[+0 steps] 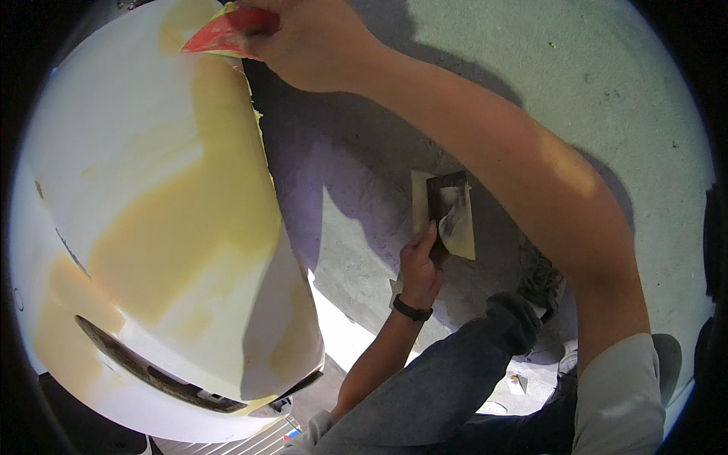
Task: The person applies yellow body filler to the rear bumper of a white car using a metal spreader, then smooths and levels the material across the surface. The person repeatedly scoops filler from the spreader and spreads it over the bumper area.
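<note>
A white car body panel (152,98) with broad smoothed patches of yellow filler (197,220) fills the left side. My right hand (303,45) reaches across to its top end, fingers closed round a red spreader (224,34). The spreader's edge lies against the panel, with some yellow filler showing around it. Lower and nearer the middle, my left hand (419,269) grips a flat filler board (447,205), thumb on its face. The board is dark with pale yellowish edges and carries a smear of filler. It is held apart from the panel.
Ragged bits of filler stick out along the panel's right edge. A dark slot (155,371) opens near its lower end. Concrete floor (607,91) spreads to the right, partly in shadow. My bent leg (425,371) and a shoe (542,284) are below my right arm.
</note>
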`<state>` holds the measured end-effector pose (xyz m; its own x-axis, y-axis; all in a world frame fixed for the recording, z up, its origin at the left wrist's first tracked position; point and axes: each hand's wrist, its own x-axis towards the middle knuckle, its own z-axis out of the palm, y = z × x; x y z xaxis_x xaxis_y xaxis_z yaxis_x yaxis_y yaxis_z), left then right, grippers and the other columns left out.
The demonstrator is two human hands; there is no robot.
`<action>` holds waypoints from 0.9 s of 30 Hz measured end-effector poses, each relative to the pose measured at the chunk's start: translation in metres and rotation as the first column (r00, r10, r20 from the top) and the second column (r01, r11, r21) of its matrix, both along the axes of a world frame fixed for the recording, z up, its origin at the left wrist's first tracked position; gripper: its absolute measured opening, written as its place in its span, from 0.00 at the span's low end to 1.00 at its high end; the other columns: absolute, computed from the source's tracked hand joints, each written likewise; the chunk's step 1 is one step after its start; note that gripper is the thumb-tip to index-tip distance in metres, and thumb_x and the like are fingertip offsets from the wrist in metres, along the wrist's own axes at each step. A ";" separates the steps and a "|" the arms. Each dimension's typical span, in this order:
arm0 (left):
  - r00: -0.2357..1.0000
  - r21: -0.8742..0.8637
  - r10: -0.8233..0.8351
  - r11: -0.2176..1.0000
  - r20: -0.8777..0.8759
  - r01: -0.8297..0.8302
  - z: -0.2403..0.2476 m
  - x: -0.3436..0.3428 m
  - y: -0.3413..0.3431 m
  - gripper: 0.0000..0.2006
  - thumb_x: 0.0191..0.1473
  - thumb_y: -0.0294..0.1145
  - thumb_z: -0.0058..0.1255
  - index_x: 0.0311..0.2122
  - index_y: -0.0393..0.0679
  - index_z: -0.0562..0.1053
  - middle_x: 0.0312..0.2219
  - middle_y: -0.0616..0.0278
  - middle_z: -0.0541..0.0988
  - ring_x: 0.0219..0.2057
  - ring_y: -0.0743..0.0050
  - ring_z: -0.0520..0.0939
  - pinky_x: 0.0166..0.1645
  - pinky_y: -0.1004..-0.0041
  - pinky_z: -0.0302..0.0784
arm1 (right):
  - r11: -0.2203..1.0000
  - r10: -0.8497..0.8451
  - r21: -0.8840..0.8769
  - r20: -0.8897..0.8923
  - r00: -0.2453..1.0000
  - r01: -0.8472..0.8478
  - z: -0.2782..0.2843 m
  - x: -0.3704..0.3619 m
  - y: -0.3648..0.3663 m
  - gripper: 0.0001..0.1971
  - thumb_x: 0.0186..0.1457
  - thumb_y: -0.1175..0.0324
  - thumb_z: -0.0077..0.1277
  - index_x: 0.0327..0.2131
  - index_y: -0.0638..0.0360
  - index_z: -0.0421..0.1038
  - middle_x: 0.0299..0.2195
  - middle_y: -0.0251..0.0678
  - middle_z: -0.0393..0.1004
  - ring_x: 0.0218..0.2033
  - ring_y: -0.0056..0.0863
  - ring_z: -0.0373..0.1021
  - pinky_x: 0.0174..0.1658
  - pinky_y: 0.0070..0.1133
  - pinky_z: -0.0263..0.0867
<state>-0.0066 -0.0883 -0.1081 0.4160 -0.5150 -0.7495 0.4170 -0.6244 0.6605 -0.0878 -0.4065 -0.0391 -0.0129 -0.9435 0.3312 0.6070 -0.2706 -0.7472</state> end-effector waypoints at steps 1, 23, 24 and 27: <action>1.000 0.037 0.012 0.999 0.016 -0.012 -0.001 0.001 0.000 0.15 0.63 0.38 0.53 0.47 0.36 0.75 0.43 0.60 0.79 0.44 0.70 0.80 0.51 0.68 0.77 | 1.000 0.000 0.023 -0.009 1.000 0.000 0.001 0.001 0.002 0.12 0.55 0.77 0.48 0.42 0.66 0.76 0.36 0.53 0.79 0.35 0.44 0.75 0.40 0.30 0.69; 0.999 0.189 0.014 0.982 0.050 -0.023 0.004 -0.003 0.003 0.21 0.60 0.46 0.56 0.43 0.34 0.75 0.39 0.58 0.79 0.40 0.73 0.79 0.46 0.72 0.74 | 0.988 -0.141 0.065 0.048 0.989 0.138 0.016 0.031 0.199 0.16 0.39 0.82 0.63 0.34 0.53 0.78 0.39 0.35 0.75 0.39 0.33 0.74 0.38 0.26 0.71; 0.999 0.169 0.010 0.986 0.037 -0.016 0.004 -0.004 0.002 0.21 0.60 0.46 0.56 0.43 0.34 0.75 0.39 0.58 0.79 0.40 0.73 0.79 0.46 0.72 0.74 | 0.991 -0.122 0.066 0.061 0.991 0.118 0.016 0.032 0.203 0.16 0.38 0.83 0.63 0.34 0.53 0.78 0.39 0.35 0.76 0.39 0.33 0.74 0.38 0.26 0.71; 1.000 0.140 -0.006 0.990 0.010 0.005 0.002 -0.002 0.004 0.19 0.59 0.45 0.57 0.42 0.36 0.76 0.37 0.61 0.79 0.39 0.75 0.78 0.45 0.73 0.75 | 0.997 -0.068 0.049 0.091 0.993 0.064 0.016 0.033 0.211 0.17 0.38 0.83 0.62 0.35 0.53 0.78 0.39 0.35 0.76 0.39 0.34 0.74 0.38 0.26 0.71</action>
